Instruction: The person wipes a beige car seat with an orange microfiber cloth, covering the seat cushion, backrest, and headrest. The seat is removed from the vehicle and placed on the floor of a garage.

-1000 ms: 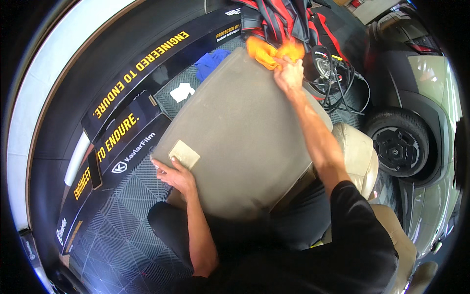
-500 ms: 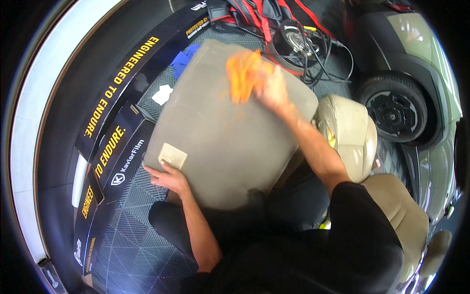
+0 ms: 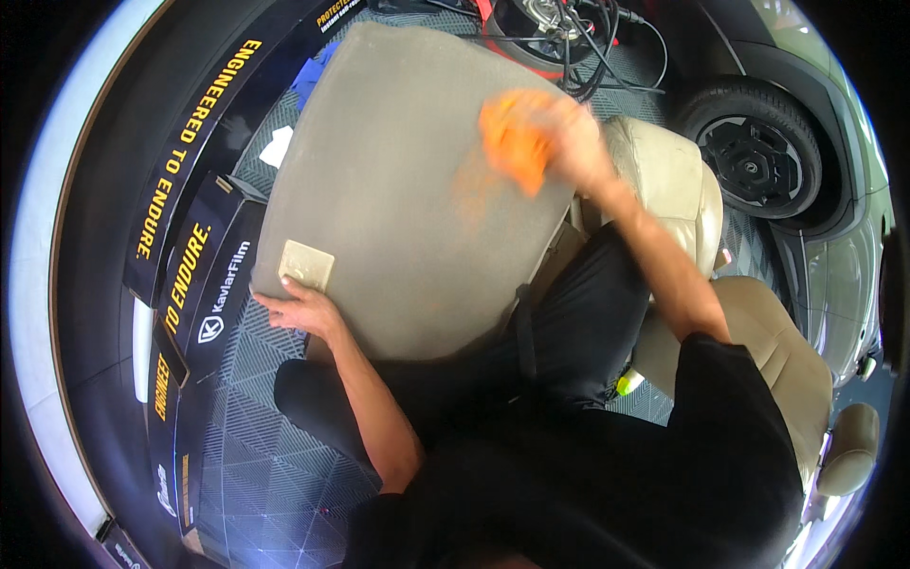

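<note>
A large grey-beige padded panel, looking like the back of a car seat (image 3: 379,180), lies before me over my legs. My right hand (image 3: 578,147) is closed around an orange cloth (image 3: 519,142) on the panel's right part; both are smeared by motion. A faint orange blur trails below the cloth. At the panel's left edge, near its lower corner, my left hand (image 3: 301,308) rests with fingers spread. Its fingers touch the edge by a small cream square plate (image 3: 306,266) set into the panel.
Beige seat parts (image 3: 664,180) and a leather seat (image 3: 773,332) stand at the right, near a car wheel (image 3: 754,147). A round machine with black cables (image 3: 592,57) sits beyond the panel. Black printed boards (image 3: 190,190) line the left. A blue cloth (image 3: 311,76) and white paper (image 3: 276,147) lie beside the panel.
My right hand has swept the orange cloth rightward and nearer over the panel. My left hand keeps its place by the cream plate. The whole view has shifted, so the surroundings sit higher.
</note>
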Tool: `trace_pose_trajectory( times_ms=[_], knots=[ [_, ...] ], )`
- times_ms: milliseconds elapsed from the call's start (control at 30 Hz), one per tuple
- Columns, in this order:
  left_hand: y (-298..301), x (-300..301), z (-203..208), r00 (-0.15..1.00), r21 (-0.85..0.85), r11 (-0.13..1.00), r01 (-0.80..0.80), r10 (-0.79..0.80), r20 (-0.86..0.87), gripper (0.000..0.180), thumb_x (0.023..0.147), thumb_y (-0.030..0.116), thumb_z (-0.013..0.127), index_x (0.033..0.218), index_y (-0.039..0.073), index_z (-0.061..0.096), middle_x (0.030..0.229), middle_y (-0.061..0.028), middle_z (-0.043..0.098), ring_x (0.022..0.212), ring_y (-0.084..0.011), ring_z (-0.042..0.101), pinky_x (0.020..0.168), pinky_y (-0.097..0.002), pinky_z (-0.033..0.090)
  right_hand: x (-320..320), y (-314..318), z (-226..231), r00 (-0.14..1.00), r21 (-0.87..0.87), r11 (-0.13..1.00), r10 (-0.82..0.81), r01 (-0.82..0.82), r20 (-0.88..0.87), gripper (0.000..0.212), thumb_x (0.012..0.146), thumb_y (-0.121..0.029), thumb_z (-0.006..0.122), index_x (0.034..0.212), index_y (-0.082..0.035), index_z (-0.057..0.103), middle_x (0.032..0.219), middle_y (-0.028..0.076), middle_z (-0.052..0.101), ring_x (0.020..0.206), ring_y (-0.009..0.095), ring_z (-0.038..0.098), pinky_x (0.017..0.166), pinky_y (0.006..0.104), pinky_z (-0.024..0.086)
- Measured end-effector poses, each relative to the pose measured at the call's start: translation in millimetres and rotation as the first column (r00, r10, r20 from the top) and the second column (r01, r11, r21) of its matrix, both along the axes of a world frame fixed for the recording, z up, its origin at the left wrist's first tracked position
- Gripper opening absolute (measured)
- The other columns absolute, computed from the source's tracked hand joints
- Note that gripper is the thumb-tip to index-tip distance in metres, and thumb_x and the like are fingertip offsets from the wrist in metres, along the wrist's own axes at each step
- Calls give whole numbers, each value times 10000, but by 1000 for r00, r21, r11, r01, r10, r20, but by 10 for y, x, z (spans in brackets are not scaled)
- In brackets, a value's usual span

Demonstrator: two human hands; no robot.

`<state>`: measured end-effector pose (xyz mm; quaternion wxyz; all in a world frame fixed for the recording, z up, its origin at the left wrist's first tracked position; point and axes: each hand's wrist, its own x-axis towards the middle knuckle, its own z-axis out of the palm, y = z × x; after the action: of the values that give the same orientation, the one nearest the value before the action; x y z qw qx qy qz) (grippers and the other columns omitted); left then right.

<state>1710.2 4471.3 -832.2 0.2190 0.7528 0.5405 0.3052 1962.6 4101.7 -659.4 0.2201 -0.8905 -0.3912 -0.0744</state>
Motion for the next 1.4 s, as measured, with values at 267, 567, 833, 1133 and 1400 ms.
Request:
trace_pose_trajectory(
  times_ms=[267,567,833,1133,1400],
  knots=[
    [-50,114,-70,999,-23,998,-52,52,-9,762,1032,516,549,1598,63,315,1118,-336,491,1001,-507,535,858,-605,477,-2005,1026,-848,989,-178,976,-136,123,-59,493,820,-195,724,1295,-102,626,1222,128,606,1067,372,590,870,519,497],
    [36,33,-143,996,13,1000,-27,26,80,773,1033,515,558,1599,46,319,1140,-313,483,1039,-464,506,919,-583,430,102,308,-305,935,393,865,-353,310,41,179,956,-224,611,998,-94,727,997,147,680,966,315,633,739,477,518],
    [-21,0,11,964,-166,986,26,20,265,696,1059,398,561,1610,63,301,1273,-250,430,1193,-402,454,1063,-507,359,-2187,2277,-838,988,-143,979,138,-147,-68,274,1050,-265,551,1273,-151,662,1213,110,591,1110,270,567,956,409,477],
    [-266,53,232,980,-172,985,-32,65,189,653,1040,239,568,1596,21,306,1237,-245,442,1163,-392,471,1039,-494,373,1224,2497,-297,875,218,901,-421,375,237,266,928,-251,601,1016,-13,679,960,170,672,828,380,639,779,511,522],
    [-219,84,116,971,-5,998,62,-59,232,640,1011,203,603,1546,-35,344,1233,-290,460,1168,-428,470,1042,-496,377,-1439,4436,-1579,838,-228,806,530,-546,-133,207,794,-235,672,678,-84,752,913,120,736,907,284,675,863,485,519]
  ],
)
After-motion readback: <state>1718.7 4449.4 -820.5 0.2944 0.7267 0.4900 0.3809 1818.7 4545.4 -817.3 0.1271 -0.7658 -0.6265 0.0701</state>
